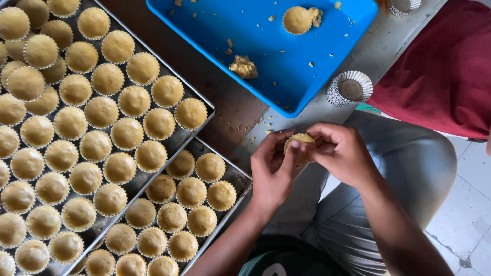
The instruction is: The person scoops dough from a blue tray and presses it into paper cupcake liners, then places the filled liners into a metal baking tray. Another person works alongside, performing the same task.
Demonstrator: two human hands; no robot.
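A: What's hidden?
B: The left hand [271, 168] and right hand [340, 153] both pinch one small dough-filled fluted paper cup [300, 140] over the lap; fingers cover its lower half

A: Any room nearby?
B: The lower steel tray of filled cups [232, 171] has bare metal at its near rim, just beside the left hand

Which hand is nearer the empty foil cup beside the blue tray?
Right. The right hand sits just below the empty foil cup; the left hand is farther off, below and to its left.
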